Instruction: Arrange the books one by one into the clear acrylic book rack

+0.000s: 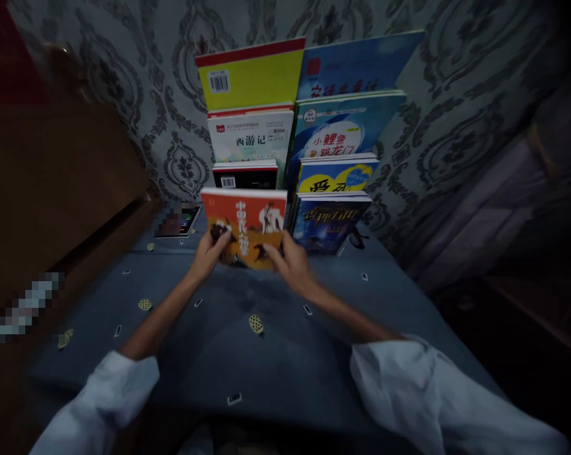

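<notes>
One left hand [210,250], one right hand [295,262]: both gripping one orange book [241,218] by opposite sides, held between them, neither nearer; long axis unclear. Behind it: one black book [253,179]. Just to its right: one dark blue book [330,224].

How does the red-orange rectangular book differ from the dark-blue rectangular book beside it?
The red-orange rectangular book is held by the left hand and right hand; the dark-blue rectangular book stands unheld. The red-orange book's title runs vertically; the dark-blue book's runs across. Both covers face the camera.
</notes>
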A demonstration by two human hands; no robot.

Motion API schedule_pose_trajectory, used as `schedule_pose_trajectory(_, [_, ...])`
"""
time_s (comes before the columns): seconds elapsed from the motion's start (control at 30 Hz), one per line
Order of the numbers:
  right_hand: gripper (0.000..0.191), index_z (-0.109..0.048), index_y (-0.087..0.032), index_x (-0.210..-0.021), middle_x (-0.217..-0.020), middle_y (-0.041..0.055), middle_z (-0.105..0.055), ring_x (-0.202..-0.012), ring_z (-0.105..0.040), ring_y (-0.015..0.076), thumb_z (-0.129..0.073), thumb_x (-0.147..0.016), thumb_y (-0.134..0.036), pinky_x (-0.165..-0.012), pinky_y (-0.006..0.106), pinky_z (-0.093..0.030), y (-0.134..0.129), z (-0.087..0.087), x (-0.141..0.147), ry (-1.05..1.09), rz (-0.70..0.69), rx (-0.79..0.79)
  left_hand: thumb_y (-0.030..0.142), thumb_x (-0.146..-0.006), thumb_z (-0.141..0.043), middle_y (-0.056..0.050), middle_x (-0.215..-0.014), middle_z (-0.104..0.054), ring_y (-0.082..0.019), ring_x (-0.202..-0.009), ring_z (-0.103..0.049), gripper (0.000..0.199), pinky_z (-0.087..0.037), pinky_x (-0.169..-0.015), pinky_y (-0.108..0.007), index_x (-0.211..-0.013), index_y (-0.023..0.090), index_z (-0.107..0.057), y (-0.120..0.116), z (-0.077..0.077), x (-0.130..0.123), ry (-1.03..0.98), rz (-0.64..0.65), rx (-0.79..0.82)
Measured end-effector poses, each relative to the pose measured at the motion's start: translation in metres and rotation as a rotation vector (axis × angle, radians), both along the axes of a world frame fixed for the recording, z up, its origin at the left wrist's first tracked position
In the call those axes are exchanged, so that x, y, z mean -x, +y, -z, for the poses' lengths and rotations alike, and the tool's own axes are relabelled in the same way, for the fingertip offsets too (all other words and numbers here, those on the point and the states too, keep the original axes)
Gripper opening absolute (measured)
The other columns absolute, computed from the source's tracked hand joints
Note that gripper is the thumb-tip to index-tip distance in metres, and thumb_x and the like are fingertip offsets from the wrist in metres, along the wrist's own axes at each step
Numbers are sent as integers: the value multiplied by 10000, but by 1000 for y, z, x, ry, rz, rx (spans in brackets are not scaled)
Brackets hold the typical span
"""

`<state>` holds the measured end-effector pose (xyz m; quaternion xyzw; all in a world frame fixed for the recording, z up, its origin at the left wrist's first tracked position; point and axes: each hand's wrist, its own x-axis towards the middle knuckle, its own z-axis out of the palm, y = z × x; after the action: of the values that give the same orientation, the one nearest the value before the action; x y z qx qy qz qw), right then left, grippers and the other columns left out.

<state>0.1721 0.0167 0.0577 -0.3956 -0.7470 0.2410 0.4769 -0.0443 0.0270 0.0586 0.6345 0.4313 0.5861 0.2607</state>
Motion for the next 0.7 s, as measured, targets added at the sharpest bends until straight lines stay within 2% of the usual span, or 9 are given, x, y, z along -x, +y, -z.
schedule_pose_trajectory(0.1, [290, -523, -221, -1046, -911, 62, -696, -802, -684, 234, -493, -960, -496, -708, 360, -569, 37, -31, -1, 40, -2, -155, 626, -903, -546, -80, -1110, -696, -231, -1095, -623, 500, -483, -993, -357, -1077, 162, -611, 37, -32, 3, 91, -17, -186])
schedule_pose_trajectory(0.2, [351, -508, -220, -1082, -961, 76, -689, -851, -681, 243, -476, -960, -547, -741, 391, -584, 59, -43, 1, 67, -3, -224, 619, -939, -496, -96, -1201, -668, -231, -1150, -606, 518, -460, -1022, -361, -1178, 166, -576, 58, -48, 6, 183, 12, -298])
schedule_pose_trajectory(0.3, [358, -500, -222, -1093, -975, 78, -685, -866, -667, 243, -462, -962, -554, -759, 405, -581, 67, -36, 2, 65, -10, -230, 608, -968, -444, -114, -1229, -660, -240, -1186, -593, 543, -454, -1026, -368, -1256, 158, -537, 64, -44, 9, 275, -3, -289])
schedule_pose_trajectory(0.5, [334, -494, -223, -1075, -1011, 87, -683, -908, -650, 249, -444, -966, -535, -814, 412, -551, 73, -6, 3, -5, 29, -135, 599, -977, -418, -113, -1237, -663, -243, -1160, -615, 528, -469, -997, -352, -1250, 168, -553, 66, -18, 13, 348, -87, -164])
schedule_pose_trajectory(0.7, [297, -479, -230, -1042, -997, 83, -678, -905, -642, 251, -439, -968, -514, -829, 419, -536, 83, 11, 4, -24, 59, -106, 496, -1002, -409, -108, -1212, -675, -247, -1152, -614, 437, -463, -997, -363, -1232, 158, -566, 71, -10, 12, 379, -93, -116])
